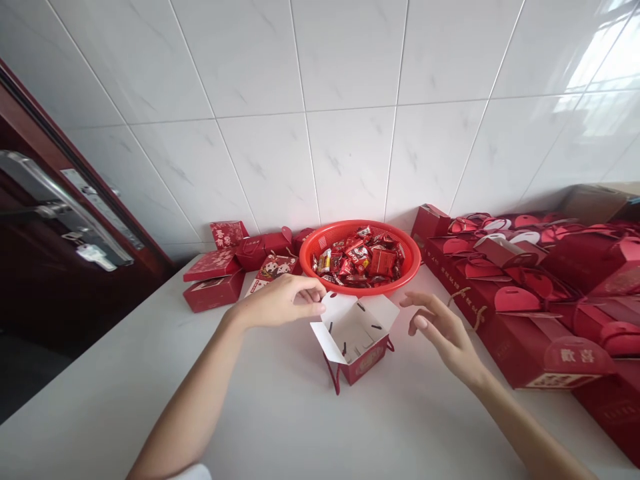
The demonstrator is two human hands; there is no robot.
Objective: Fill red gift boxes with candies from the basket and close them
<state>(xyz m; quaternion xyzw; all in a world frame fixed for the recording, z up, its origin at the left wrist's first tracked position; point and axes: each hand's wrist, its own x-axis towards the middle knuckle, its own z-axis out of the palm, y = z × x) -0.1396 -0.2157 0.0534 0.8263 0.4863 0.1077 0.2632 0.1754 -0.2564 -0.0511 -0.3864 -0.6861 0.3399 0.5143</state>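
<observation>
A small red gift box (367, 365) stands on the table with its flaps spread and its white inside showing. No contents are visible in it; dark cord ends poke through its inner walls, and red cord handles hang outside. At the box's left back flap is my left hand (280, 301), its thumb and fingers apart; whether the fingertips touch the flap I cannot tell. My right hand (445, 337) hovers to the right of the box, fingers loosely bent and apart, holding nothing. Just behind the box sits a red plastic basket (360, 291) of wrapped candies (357, 257).
Many closed red gift boxes (545, 347) crowd the right side of the white table (280, 427). More red boxes (213, 293) stand at the back left. A tiled wall (350, 160) rises behind, and a dark door with keys (95, 253) is at the left.
</observation>
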